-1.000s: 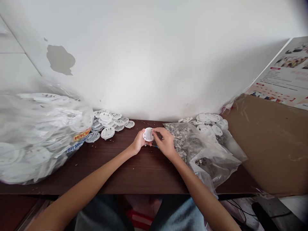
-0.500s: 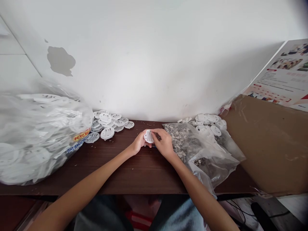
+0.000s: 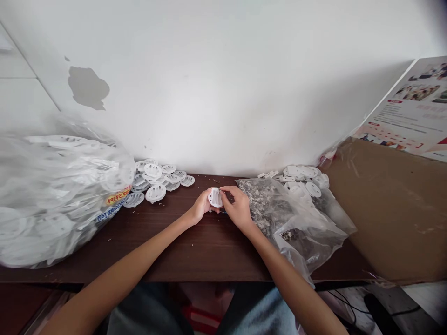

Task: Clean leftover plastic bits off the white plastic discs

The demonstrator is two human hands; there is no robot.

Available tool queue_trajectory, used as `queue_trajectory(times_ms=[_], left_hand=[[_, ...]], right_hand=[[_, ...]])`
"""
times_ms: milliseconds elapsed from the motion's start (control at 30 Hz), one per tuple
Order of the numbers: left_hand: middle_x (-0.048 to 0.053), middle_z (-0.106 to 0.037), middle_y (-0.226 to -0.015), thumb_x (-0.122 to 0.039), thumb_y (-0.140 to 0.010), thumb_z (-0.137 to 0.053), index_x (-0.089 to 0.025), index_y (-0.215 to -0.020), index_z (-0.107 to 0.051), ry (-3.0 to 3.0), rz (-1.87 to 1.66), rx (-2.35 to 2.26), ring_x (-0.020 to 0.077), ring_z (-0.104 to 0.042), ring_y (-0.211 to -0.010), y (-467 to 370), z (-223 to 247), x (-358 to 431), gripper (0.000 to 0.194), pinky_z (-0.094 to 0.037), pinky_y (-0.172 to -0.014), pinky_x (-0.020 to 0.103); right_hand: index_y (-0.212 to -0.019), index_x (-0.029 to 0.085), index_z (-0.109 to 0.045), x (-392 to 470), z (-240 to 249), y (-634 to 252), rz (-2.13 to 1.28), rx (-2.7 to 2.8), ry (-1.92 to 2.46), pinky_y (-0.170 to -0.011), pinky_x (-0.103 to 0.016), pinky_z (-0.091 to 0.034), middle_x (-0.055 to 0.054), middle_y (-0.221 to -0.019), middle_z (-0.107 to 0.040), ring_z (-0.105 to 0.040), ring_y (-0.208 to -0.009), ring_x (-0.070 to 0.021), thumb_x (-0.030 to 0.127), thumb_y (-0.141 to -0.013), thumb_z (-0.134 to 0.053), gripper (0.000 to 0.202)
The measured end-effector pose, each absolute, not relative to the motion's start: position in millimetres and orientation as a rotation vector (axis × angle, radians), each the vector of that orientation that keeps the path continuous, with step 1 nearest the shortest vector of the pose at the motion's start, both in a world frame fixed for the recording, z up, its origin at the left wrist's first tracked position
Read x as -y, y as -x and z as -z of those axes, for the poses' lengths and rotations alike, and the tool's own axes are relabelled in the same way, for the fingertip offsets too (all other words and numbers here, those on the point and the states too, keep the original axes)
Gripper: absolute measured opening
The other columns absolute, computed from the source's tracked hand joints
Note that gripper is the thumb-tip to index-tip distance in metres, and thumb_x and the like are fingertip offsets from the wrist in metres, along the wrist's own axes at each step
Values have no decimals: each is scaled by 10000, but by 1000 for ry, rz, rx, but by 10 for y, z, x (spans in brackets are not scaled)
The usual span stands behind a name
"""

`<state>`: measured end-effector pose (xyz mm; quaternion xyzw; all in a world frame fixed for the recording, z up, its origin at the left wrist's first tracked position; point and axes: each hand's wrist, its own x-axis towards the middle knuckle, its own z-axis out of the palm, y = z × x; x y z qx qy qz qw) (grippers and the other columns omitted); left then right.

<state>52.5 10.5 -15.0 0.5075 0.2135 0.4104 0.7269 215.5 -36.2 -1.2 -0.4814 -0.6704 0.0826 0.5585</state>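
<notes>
A round white slotted plastic disc (image 3: 215,197) is held up over the dark table, its face tilted toward me. My left hand (image 3: 201,206) grips it from the left and beneath, fingers closed round its edge. At its right edge, my right hand (image 3: 238,204) pinches with thumb and fingers; whether a small part sits between those fingertips is hidden. Close to my right hand lies a clear bag of small metal parts (image 3: 260,197). Similar white discs (image 3: 156,193) are heaped on the table to the left of my hands.
A large clear bag full of white discs (image 3: 59,200) fills the left side. More white round pieces (image 3: 303,174) are piled at the back right, behind the metal parts. A brown cardboard box (image 3: 394,209) stands at the right, and the white wall (image 3: 223,93) rises behind the table.
The white disc has turned slightly and shifted a touch to the left in my hands. Both arms stay almost where they were.
</notes>
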Motion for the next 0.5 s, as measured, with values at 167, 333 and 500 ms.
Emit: queue_trajectory(times_ms=[167, 333, 500], left_hand=[[68, -691, -819, -611, -958, -582, -153, -1011, -644, -1128, -905, -485, 195, -639, -683, -529, 132, -93, 466, -549, -609, 310], [76, -692, -818, -631, -954, -580, -148, -969, -661, -1145, -907, -485, 194, -636, -698, -533, 134, -97, 490, -541, -607, 301], [75, -695, -807, -645, -946, -583, -147, -976, -664, -1145, -904, -482, 196, -644, -700, -526, 141, -99, 505, -537, -616, 297]], right_hand=[[-1080, 261, -766, 378, -21, -2158, -169, 1621, 1125, -951, -397, -579, -68, -1079, -787, -731, -1029, -245, 268, -1007, -571, 208], [-1069, 254, -760, 358, -6, -2165, -203, 1615, 1105, -945, -380, -569, -66, -1078, -776, -715, -1029, -235, 242, -994, -583, 192], [-1043, 246, -765, 341, 2, -2169, -213, 1602, 1084, -930, -372, -567, -69, -1059, -757, -702, -1015, -226, 234, -984, -604, 173]])
